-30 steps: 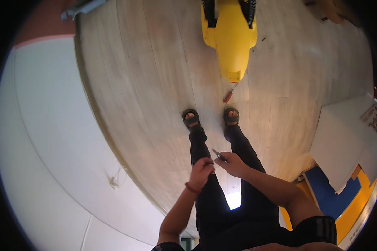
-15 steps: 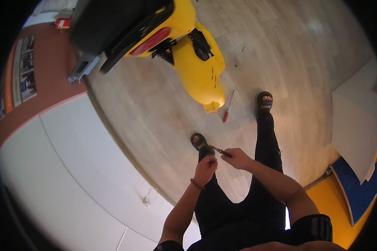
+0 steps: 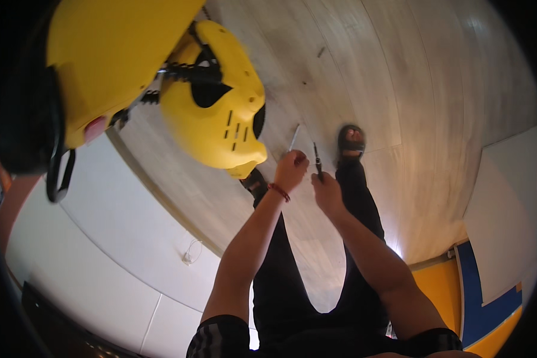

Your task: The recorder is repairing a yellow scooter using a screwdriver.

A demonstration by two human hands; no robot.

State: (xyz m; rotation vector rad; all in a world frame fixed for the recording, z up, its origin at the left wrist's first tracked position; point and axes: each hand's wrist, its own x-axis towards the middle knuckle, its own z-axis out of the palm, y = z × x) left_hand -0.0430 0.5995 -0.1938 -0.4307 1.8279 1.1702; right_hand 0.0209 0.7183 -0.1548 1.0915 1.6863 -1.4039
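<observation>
My right hand (image 3: 328, 190) is closed around the dark handle of a slim tool (image 3: 318, 160) with a metal shank, pointing away from me. Its exact kind is too small to make out. Beside it, to the left, my left hand (image 3: 290, 169) has its fingers curled together; whatever they hold, if anything, is hidden. Past that hand the thin shaft of a screwdriver (image 3: 295, 136) shows on the floor, its handle covered by the hand. Just ahead on the left stands a yellow scooter (image 3: 110, 65) with a slotted yellow fender (image 3: 221, 128) near my left hand.
Wood-look floor (image 3: 388, 89) lies under my sandalled feet. Along the left runs a white panelled wall (image 3: 125, 232) with a pale cable (image 3: 188, 256). White boards (image 3: 507, 203) and a blue panel (image 3: 477, 298) lean at the right. Small dark bits lie on the floor ahead.
My view has shifted, and the scooter appears closer. Both hands have reached forward and moved apart. The tool in my right hand has swung from pointing left to pointing away from me.
</observation>
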